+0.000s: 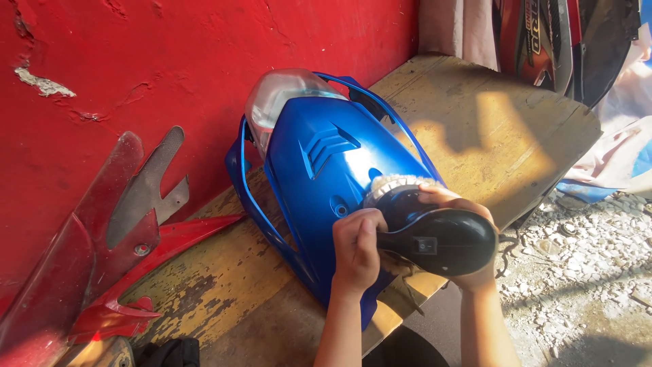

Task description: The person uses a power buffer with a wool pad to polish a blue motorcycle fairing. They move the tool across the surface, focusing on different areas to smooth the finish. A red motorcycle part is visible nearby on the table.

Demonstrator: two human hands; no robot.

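Both hands, left hand (356,248) and right hand (456,204), grip clenched, press the black polisher (435,238) onto the blue fairing (319,170).

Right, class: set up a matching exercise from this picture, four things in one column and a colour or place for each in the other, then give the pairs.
1. motorcycle panel
2. polisher body
3. fairing pieces
4. gravel

a. on the ground, right
b. shiny blue
c. red, leaning at the wall, left
d. black, held in both hands

Pairs: 1-b, 2-d, 3-c, 4-a
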